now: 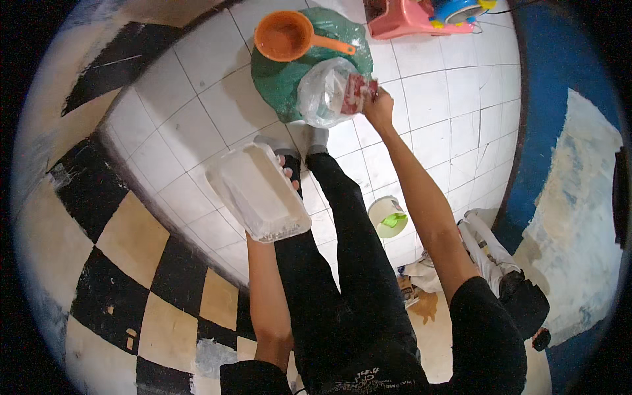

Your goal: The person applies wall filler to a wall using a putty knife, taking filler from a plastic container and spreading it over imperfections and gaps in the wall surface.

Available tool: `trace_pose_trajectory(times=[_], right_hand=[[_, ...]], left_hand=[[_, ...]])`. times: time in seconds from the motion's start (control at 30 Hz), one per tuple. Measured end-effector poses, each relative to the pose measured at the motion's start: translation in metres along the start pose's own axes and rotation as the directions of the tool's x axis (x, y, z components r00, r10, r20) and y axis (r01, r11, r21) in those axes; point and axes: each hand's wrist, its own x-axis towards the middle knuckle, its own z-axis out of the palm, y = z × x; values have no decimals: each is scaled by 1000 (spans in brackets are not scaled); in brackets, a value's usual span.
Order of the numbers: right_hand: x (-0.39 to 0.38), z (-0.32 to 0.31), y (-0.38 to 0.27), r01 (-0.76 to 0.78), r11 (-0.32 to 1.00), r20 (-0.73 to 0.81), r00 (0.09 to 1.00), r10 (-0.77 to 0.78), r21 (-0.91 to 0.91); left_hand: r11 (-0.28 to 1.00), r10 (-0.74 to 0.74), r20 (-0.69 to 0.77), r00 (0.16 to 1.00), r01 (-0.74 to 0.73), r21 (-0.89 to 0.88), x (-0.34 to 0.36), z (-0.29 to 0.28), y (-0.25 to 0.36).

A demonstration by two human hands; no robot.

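My left hand (289,174) is closed around the edge of a white plastic tray (260,187), tilted, with pale residue inside. Most of its fingers are hidden beneath the tray. Farther forward, my right hand (380,109) grips a red scraper (356,94) smeared with white. The scraper's blade is at the right side of a clear plastic bag (321,99); how far it reaches inside is hard to see. Whitish contents show through the bag, which rests on a green plastic sheet (273,89). An orange dipper (284,36) lies on the sheet's far part.
A white bucket (378,214) with a bright green item inside stands right of my legs. Far right are a pink plastic stool (401,23) and a blue fan-like object (459,10). A checkered wall (118,263) runs left; a patchy blue wall (559,191) stands right.
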Motion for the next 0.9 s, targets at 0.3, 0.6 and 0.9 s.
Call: trace_pose_trajectory(times=[0.3,0.6,0.9], right_hand=[[33,16,-19,-40,945,202,973,111,-324],[11,3,50,-414,880,283,895,346,233],[-29,39,73,-645,67,579,722,379,761]], left_hand=[[991,-70,-48,996,75,114,107,-104,17],[980,-79,17,997,74,183,147,-162,14],[980,-79,-26,997,83,182,154,-171,-3]])
